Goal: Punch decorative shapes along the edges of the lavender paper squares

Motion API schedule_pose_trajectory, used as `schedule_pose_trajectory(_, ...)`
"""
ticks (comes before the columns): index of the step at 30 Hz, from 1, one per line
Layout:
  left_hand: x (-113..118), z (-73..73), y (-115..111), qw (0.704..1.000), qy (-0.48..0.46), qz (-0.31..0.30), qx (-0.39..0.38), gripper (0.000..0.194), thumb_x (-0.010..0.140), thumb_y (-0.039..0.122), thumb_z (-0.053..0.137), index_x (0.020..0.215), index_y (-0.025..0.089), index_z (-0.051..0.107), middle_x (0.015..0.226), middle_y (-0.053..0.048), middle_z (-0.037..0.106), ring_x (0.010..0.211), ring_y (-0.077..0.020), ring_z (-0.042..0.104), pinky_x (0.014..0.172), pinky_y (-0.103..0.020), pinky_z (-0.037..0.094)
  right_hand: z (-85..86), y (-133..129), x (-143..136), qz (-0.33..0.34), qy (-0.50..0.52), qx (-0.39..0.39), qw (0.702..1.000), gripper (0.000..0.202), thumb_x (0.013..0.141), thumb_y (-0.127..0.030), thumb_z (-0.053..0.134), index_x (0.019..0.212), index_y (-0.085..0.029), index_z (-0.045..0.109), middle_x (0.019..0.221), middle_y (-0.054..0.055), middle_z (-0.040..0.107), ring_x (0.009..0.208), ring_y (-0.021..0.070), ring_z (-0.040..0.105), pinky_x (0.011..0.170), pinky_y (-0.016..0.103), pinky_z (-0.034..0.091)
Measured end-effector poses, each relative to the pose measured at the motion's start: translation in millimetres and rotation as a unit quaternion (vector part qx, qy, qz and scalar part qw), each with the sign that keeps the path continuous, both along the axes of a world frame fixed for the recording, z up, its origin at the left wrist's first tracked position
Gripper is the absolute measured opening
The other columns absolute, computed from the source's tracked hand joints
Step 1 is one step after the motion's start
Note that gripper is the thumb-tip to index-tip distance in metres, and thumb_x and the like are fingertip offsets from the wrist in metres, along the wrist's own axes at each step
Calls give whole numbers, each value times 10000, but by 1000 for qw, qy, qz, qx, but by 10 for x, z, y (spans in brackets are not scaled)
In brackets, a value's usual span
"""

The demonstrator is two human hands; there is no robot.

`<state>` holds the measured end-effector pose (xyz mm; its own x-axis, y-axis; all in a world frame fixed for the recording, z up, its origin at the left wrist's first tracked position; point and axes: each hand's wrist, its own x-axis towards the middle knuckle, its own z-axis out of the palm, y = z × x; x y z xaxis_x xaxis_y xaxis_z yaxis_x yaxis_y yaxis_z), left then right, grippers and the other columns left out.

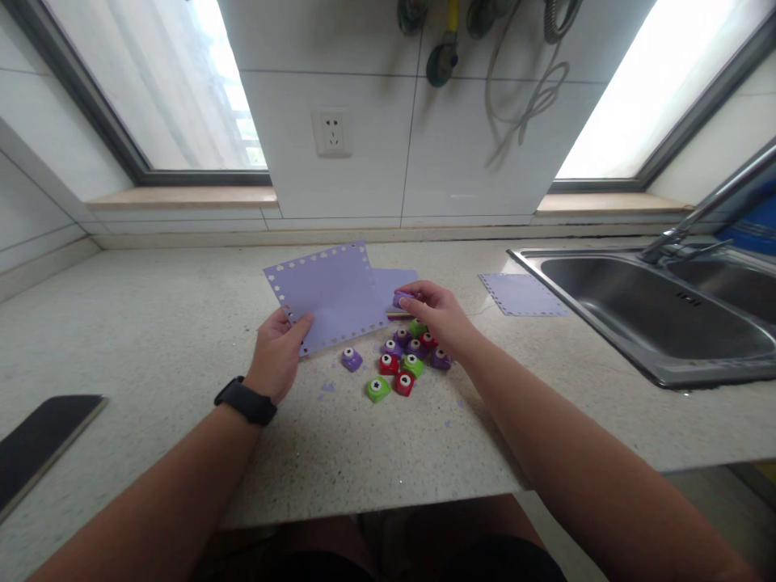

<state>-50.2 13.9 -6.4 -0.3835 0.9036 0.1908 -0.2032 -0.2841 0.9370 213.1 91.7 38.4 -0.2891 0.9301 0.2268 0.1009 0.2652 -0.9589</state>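
Observation:
My left hand [280,347] grips a purple sheet of paper [331,295] by its lower left corner, thumb on top. Small shaped holes run along the sheet's edges. Between the thumb and fingers of my right hand [437,311] is a purple craft punch [401,300], close to the sheet's right edge. Below lies a cluster of small craft punches in red, green and purple, among them a green punch [377,389] and a red punch [404,383]. One purple punch [351,359] sits apart at the left. A stack of paper [397,283] is partly hidden behind the held sheet.
Another hole-edged purple sheet [522,294] lies beside the steel sink [606,299] on the right. Paper scraps [327,388] are scattered near the punches. A dark flat object [42,440] rests at the counter's left. A wall with a socket [332,132] stands behind.

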Motion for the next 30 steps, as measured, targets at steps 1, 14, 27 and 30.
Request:
schedule_pose_trajectory(1,6,6,5,1000,-7,3,5,355,797,336,856,1105,187,761,1074,-71,807,989,-248,755,982,-436,573,-4,2,0,1,-9,8,1000,362,786,-475,793,1035,-216,752,919,49,711,818,194,597,778,362,467)
schedule_pose_trajectory(14,-20,64,32,997,-73,-21,-19,377,787,282,850,1137,224,721,1151,-40,785,908,-176,749,785,-288,618,29,-90,-5,31,-218,160,962,276,974,-440,637,1046,-193,735,992,71,728,863,202,622,809,352,462)
schedule_pose_trajectory(27,-1,59,47,998,-69,-11,-10,377,781,286,846,1128,217,718,1141,-53,791,940,-193,760,831,-312,617,122,-219,-164,105,-482,283,822,376,1076,-439,481,1244,-243,754,1112,107,728,1075,294,577,888,411,328)
schedule_pose_trajectory(30,-1,56,53,998,-66,-4,-11,387,769,297,851,1122,214,717,1151,-60,791,944,-202,763,841,-327,618,123,-221,-199,125,-501,286,807,370,1076,-436,478,1195,-250,775,1101,107,734,1067,294,578,875,412,324)
